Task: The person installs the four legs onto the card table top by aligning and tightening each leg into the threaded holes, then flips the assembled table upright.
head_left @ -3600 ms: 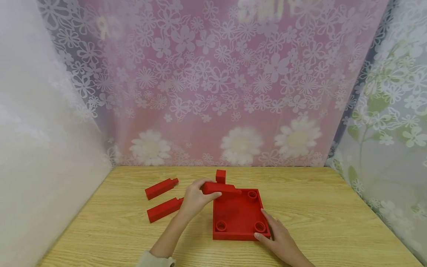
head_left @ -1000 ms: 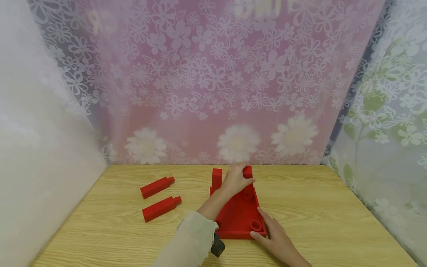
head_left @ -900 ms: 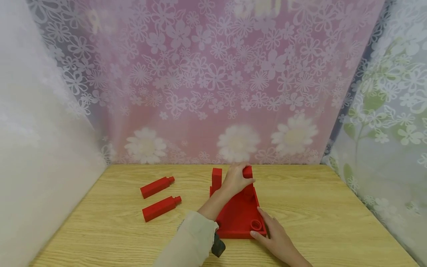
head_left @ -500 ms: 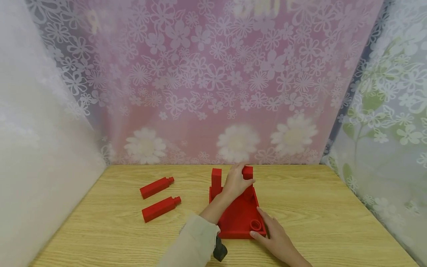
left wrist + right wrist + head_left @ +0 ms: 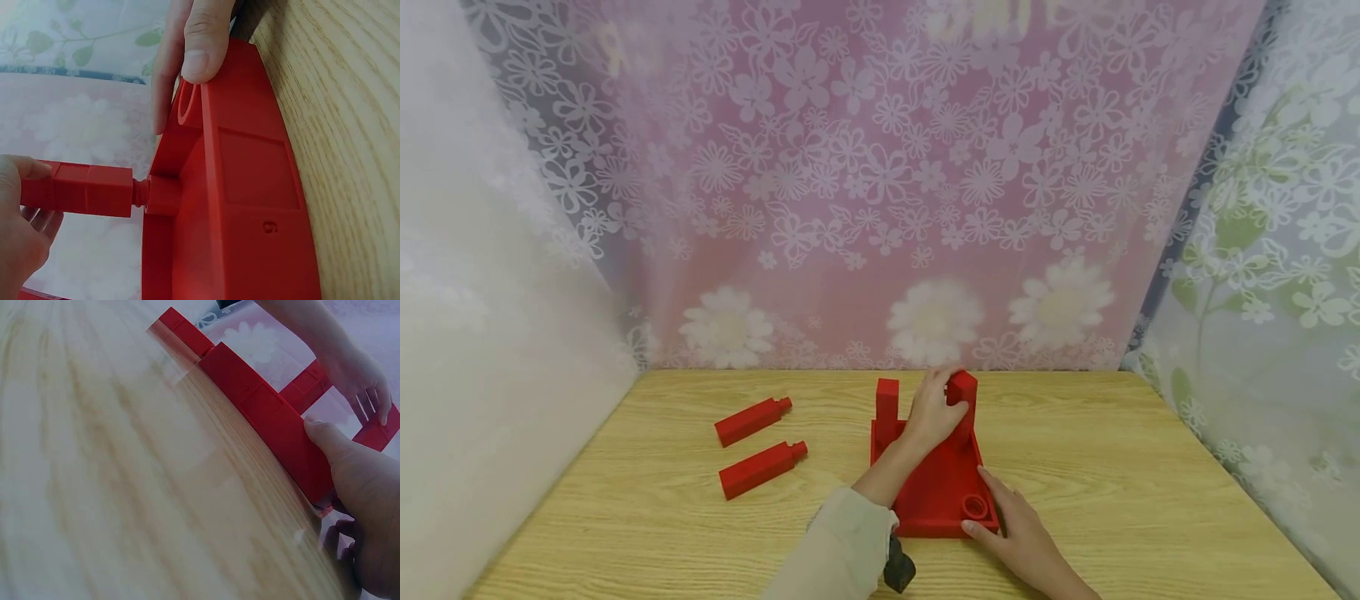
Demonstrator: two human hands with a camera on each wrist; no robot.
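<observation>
A red square toy tabletop (image 5: 925,504) lies upturned, its raised rim and round corner sockets facing up. My left hand (image 5: 934,412) grips a red square leg (image 5: 967,404) near its top, upright over the back right socket. The left wrist view shows a short stretch of the leg's threaded end (image 5: 140,192) between its body and the socket (image 5: 164,195). At the front right corner my right hand (image 5: 1026,533) holds the tabletop, thumb on the front edge and fingers along the side. Another leg (image 5: 887,408) stands upright at the back left corner.
Two more red legs (image 5: 754,421) (image 5: 763,469) with narrow threaded ends lie on the wooden table (image 5: 625,517) to the left. The front right socket (image 5: 975,507) shows. A flowered curtain (image 5: 880,208) hangs behind the table.
The leg in my left hand went from lying tilted over the tabletop to upright at the back right socket. Since half a second ago it has turned about its length. The right hand stays put.
</observation>
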